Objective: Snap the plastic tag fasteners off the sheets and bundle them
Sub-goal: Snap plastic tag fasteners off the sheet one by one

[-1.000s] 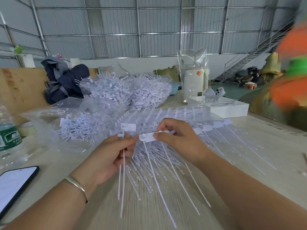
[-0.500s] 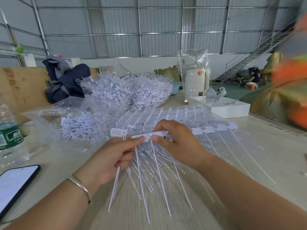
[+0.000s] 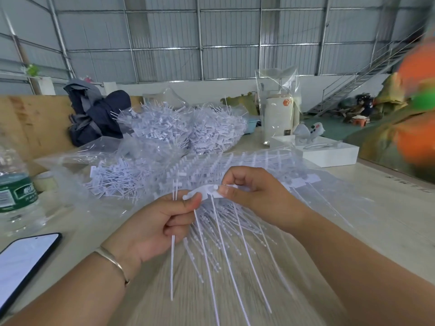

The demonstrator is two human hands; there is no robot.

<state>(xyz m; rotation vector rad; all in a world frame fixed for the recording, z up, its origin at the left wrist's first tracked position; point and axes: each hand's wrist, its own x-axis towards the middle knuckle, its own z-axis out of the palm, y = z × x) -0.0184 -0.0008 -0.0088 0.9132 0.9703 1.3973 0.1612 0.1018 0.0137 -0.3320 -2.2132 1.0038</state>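
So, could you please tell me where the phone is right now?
In the head view, the phone lies screen-up at the table's near left edge, below the water bottle and left of the left hand.

One head-worn wide-angle view looked forward and down, close over the desk, with the warehouse wall far behind.
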